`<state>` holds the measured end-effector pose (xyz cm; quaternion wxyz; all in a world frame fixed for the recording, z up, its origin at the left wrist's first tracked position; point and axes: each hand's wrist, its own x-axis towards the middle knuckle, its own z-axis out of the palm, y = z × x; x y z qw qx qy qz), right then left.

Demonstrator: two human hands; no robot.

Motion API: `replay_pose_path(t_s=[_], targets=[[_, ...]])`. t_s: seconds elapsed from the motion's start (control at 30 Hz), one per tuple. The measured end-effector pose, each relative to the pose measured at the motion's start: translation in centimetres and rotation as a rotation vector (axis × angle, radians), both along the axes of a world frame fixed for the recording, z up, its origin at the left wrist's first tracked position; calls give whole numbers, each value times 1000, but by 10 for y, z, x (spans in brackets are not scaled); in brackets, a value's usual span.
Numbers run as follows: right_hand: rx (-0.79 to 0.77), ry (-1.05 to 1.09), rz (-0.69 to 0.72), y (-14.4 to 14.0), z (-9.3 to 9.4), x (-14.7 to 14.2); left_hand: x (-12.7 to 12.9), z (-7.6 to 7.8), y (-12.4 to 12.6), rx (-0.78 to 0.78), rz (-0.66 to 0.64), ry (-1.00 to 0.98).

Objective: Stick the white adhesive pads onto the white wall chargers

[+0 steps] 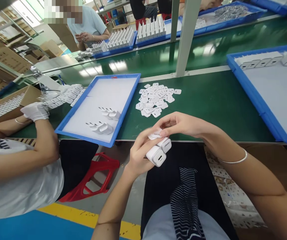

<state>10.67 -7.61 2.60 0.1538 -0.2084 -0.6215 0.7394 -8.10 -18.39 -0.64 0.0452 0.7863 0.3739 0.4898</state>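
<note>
Within left grip point(139, 153), two chargers point(155, 156)

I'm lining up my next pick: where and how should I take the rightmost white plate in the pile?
Pinch the white plate by its near and far edges, coming from the right. It looks thin and flat, and its outer end juts from the pile over bare green table, so there should be room.
</note>
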Motion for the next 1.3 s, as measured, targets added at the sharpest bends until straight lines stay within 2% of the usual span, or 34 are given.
replay_pose_path(t_s=[0.2,0.4,0.57,0.7,0.8,0.9,1.03,1.07,1.13,1.2,1.23,1.3], targets=[[-53,7,-131,-6,0,2,3,-3,0,32,-42,5],[-392,-2,-138,-7,-7,-2,5,-12,0,64,-37,-10],[-379,-40,-116,-5,-9,-3,4,-20,-4,82,-47,74],[-386,-96,-71,2,-8,1,5,-16,-10,82,-56,99],[-358,-119,-135,6,-7,9,5,-13,-12,67,-62,102],[-180,-106,-270,5,-11,18,5,-13,-10,54,-50,72],[167,-201,-375,0,-25,27,8,-16,-2,5,63,-47],[299,-246,-420,-1,-31,29,9,-16,0,-25,92,-81],[658,-365,-518,-2,-43,33,12,-16,4,-82,123,-143],[1004,-501,-561,-2,-52,38,14,-15,7,-118,132,-192],[1125,-563,-554,-2,-54,41,15,-15,8,-131,134,-205],[1249,-650,-550,-4,-54,47,17,-15,10,-147,143,-215]])
